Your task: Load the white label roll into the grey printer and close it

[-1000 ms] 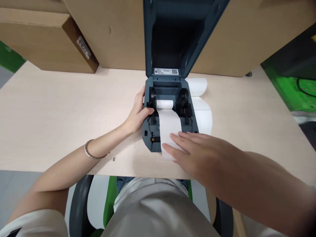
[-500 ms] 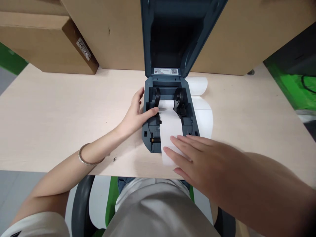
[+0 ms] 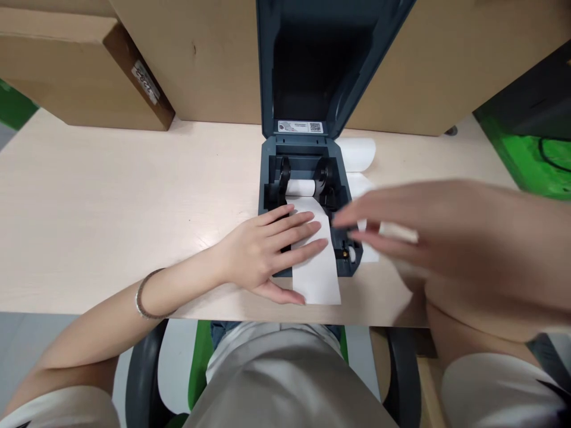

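A dark blue-grey label printer [image 3: 266, 154] stands on the table with its lid [image 3: 263, 71] raised. Inside, a small paper roll [image 3: 300, 188] sits between two black holders [image 3: 323, 172]. From there a white paper strip [image 3: 319, 285] runs forward over the printer's front edge. My left hand [image 3: 274, 249] lies flat across the strip, fingers spread. Blurred by motion, my right hand [image 3: 428, 226] hovers above the printer's right side, finger and thumb apart, with nothing visible between them.
More white paper [image 3: 357, 154] curls on the table [image 3: 111, 208] behind and right of the printer. Large cardboard [image 3: 214, 59] stands behind it, with a cardboard box [image 3: 66, 77] at the back left. A chair armrest [image 3: 145, 380] is below the table's front edge.
My left hand has moved from the printer's left side onto the paper strip. My right hand has lifted off the strip and moved right and up.
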The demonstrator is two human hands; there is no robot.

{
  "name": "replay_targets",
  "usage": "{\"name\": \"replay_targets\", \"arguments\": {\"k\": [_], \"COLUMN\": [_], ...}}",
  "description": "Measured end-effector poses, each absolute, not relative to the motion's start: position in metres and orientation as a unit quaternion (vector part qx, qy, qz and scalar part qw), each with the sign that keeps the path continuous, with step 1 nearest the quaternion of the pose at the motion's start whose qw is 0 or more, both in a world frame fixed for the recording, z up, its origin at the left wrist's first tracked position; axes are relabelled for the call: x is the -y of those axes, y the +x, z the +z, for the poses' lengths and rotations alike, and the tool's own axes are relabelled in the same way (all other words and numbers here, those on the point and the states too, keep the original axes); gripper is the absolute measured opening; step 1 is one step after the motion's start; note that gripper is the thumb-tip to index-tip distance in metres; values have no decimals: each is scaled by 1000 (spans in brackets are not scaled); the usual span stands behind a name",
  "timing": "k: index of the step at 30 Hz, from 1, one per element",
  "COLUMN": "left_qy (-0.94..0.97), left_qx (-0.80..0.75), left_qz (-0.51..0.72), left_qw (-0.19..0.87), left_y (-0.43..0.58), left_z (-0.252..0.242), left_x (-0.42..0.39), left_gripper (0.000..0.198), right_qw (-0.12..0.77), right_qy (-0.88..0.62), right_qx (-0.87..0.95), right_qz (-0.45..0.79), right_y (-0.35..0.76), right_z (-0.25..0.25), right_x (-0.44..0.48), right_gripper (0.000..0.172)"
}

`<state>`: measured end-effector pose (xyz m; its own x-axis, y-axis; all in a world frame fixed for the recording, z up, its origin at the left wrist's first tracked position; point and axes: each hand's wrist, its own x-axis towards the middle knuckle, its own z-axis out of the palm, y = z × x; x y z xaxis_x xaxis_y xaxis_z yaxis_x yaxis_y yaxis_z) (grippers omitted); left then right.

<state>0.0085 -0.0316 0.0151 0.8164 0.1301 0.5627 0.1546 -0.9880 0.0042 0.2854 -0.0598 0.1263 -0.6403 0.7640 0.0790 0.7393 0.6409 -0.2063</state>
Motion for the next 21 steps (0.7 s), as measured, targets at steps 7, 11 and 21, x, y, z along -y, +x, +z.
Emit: {"name": "replay_targets", "arguments": {"k": [7,11,21], "left_qy": [-949,-948,-953], "left_qx": [68,66,60], "left_qz": [-301,-304,-293], "left_qw": [66,62,49], "left_y": [9,9,7], "left_z": [15,16,17], "left_x": [29,28,28], "left_gripper": [73,70,56], "right_qw": [115,79,51], "right_qy": [-546,-587,-607], "right_qx": [829,806,786], "right_qz": [-36,-25,103], "right_y": [256,258,281], "right_z": [87,63,68], "right_x": [-16,-27,-45], "right_gripper": [58,78,114]}}
